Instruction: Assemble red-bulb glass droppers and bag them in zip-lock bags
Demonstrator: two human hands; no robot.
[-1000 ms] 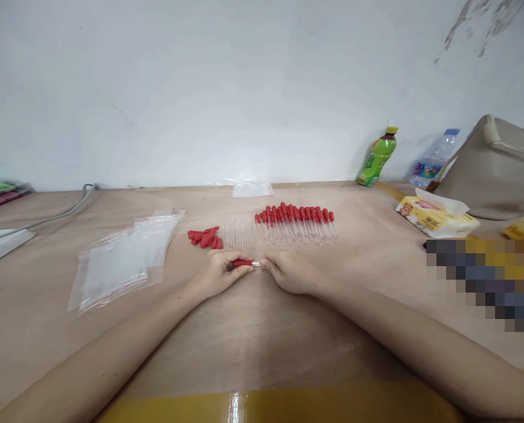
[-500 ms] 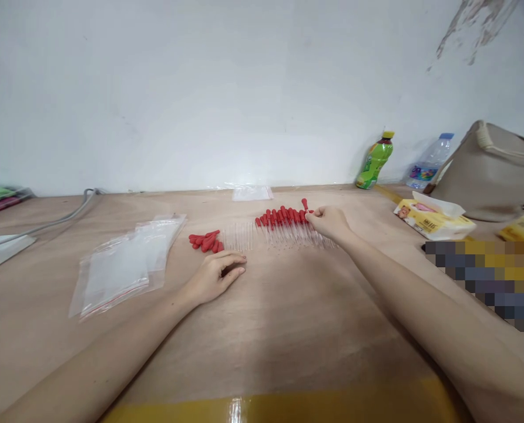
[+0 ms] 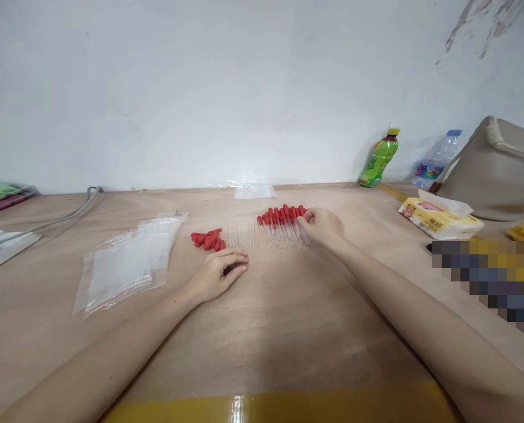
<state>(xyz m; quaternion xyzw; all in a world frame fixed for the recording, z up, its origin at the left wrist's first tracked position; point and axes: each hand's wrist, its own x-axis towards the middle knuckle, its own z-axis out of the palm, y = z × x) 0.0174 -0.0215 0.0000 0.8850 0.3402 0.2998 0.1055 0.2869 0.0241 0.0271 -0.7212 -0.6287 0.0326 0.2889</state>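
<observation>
My left hand (image 3: 220, 274) rests on the table with fingers loosely curved and the thumb apart, holding nothing. Just beyond it lies a small pile of red rubber bulbs (image 3: 208, 239), beside a row of bare clear glass tubes (image 3: 241, 235). To the right, glass droppers with red bulbs (image 3: 284, 216) lie side by side, bulbs towards the wall. At the right end of that row my right hand (image 3: 321, 225) is closed in a pinch. It covers part of the row, and what its fingertips hold is hidden.
Clear zip bags (image 3: 121, 264) lie stacked at left, and another bag (image 3: 254, 191) lies by the wall. A grey cable (image 3: 74, 208) runs at far left. On the right stand a green bottle (image 3: 379, 160), a water bottle (image 3: 438, 158), a tissue pack (image 3: 440, 218) and a beige bag (image 3: 486, 170).
My right hand has shifted slightly left along the dropper row. The raised red bulb above its fingers no longer shows. My left hand stays put; the view has shifted a little.
</observation>
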